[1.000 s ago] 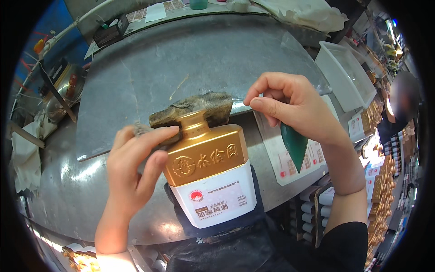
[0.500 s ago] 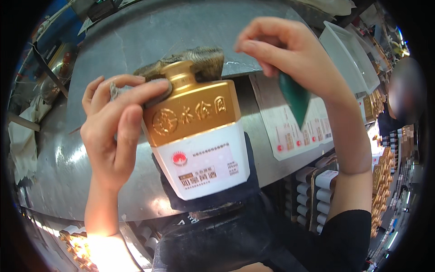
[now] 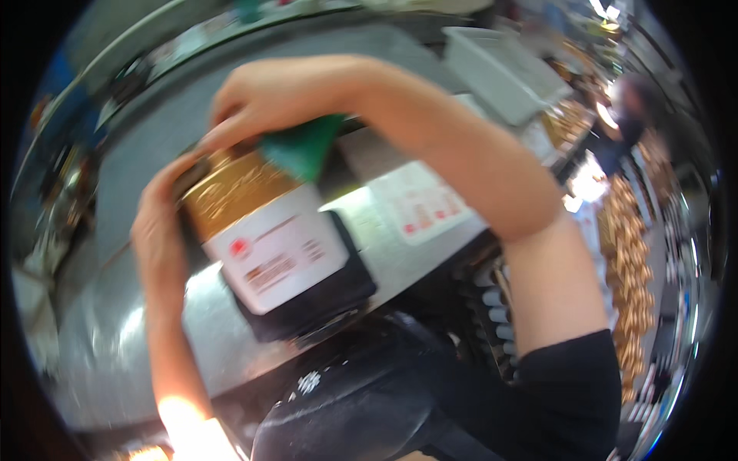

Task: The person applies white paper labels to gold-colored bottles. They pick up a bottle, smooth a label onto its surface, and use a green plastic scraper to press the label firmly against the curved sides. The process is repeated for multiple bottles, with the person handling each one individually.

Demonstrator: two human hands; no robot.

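A flat-shouldered bottle (image 3: 269,250), gold above and white with a printed label below, leans tilted on a dark pad (image 3: 350,265) at the table's near edge. My left hand (image 3: 164,203) curls along its left side, fingers closed at the gold shoulder; motion blurs the fingertips. Arched over the bottle's top, my right hand (image 3: 269,96) hides the neck. It holds a green scraper-like flat piece (image 3: 307,146), whose pointed end hangs beside the right shoulder.
The bottle and pad rest at a metal table (image 3: 115,307). A printed label sheet (image 3: 419,203) lies to the right, with a white plastic bin (image 3: 500,73) beyond. Rows of gold-topped bottles (image 3: 626,284) stand at far right, near another person (image 3: 630,115).
My right hand has swung left and down from the upper right to the bottle's neck, bringing the green piece along. The view has shifted, and the bottle appears farther left.
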